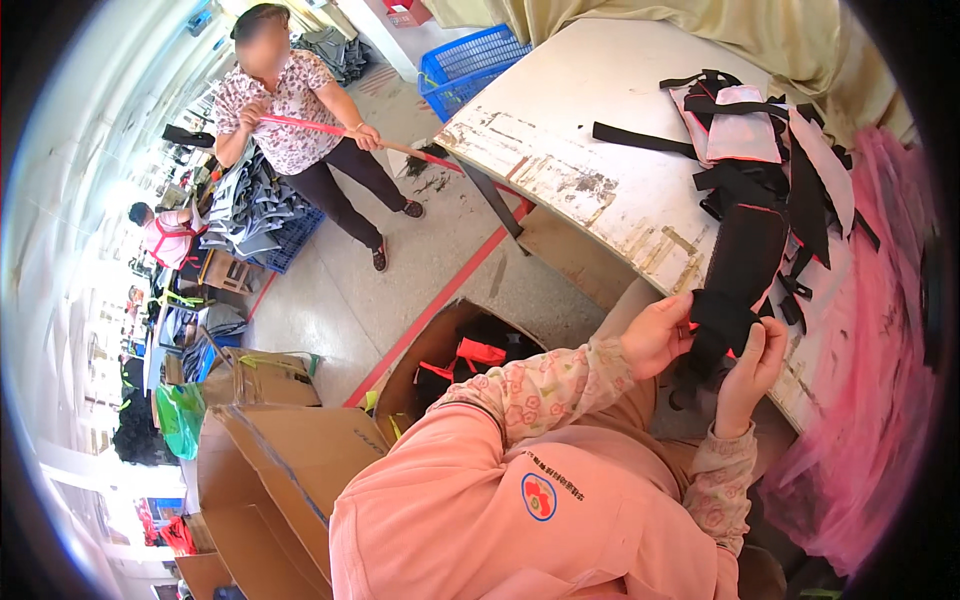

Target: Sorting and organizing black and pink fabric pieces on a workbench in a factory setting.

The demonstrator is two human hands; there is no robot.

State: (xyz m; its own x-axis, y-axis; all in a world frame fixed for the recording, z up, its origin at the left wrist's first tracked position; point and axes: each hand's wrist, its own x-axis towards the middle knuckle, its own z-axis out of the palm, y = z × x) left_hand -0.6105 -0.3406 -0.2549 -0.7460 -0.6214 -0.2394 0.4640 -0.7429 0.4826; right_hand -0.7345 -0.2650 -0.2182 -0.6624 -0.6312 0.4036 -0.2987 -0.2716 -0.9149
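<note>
Near the table's front edge I hold a long black fabric piece with red stitching at its edge. My left hand grips the near end of it from the left, thumb on top. On the other side my right hand pinches the same end between thumb and fingers. The far part of the piece lies on the worn white table. Beyond it is a pile of black straps and white-backed pieces. One loose black strap sticks out to the left.
Sheer pink cloth hangs along the table's right side. A cardboard box with black and red pieces stands left of my knees. Beside it are large open cartons. Across the floor a person holds a long pole; a blue crate is behind the table.
</note>
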